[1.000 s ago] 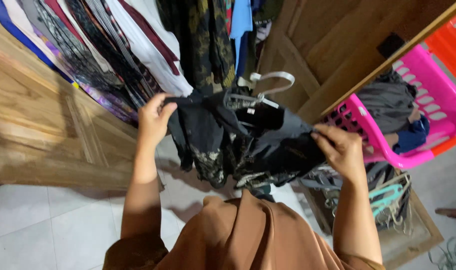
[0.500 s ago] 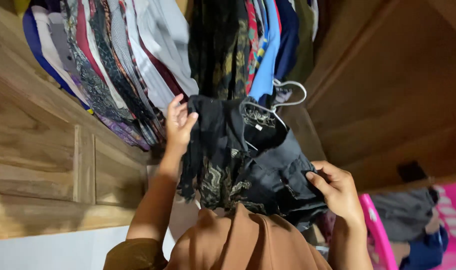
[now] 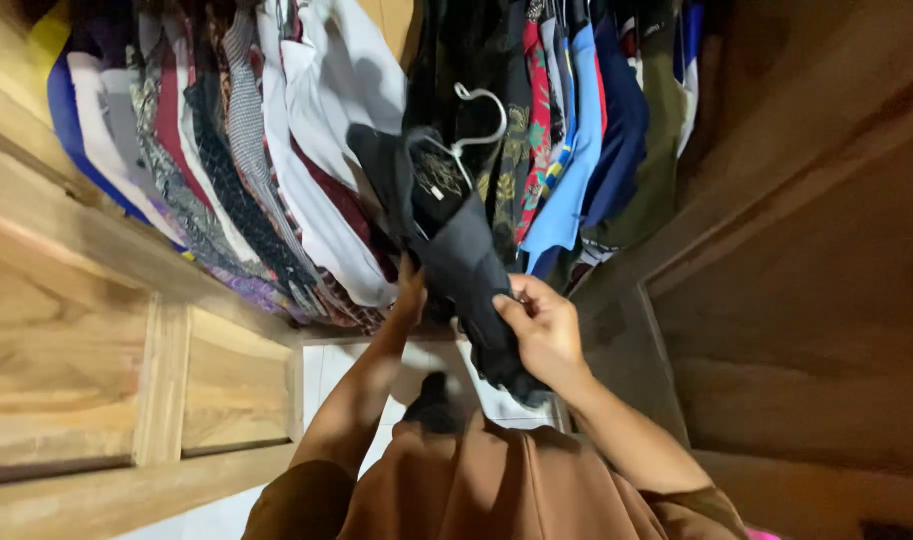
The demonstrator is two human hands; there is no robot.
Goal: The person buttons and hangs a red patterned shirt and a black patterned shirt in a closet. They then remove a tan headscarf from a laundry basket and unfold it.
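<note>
Since the earlier frame both hands have closed in toward each other and lifted the dark shirt [image 3: 454, 250] up and away from the body, so it now hangs narrow and folded in front of the row of hanging clothes [image 3: 276, 150] inside the wooden wardrobe [image 3: 86, 330], rather than spread wide and low.

Its long axis runs from near, at the hands, to far, with the white hanger hook [image 3: 481, 115] pointing up and far toward the rail, which is out of sight.

The right hand [image 3: 541, 335] is closed on the lower fold of the shirt, thumb pressed over the cloth. The left hand [image 3: 409, 292] is mostly hidden behind the fabric; how tightly it grips cannot be told.

Risks, as a judgement: the hook could snag a neighbouring garment, or the shirt could slide off the hanger, since both hands hold cloth rather than the hanger itself.
</note>
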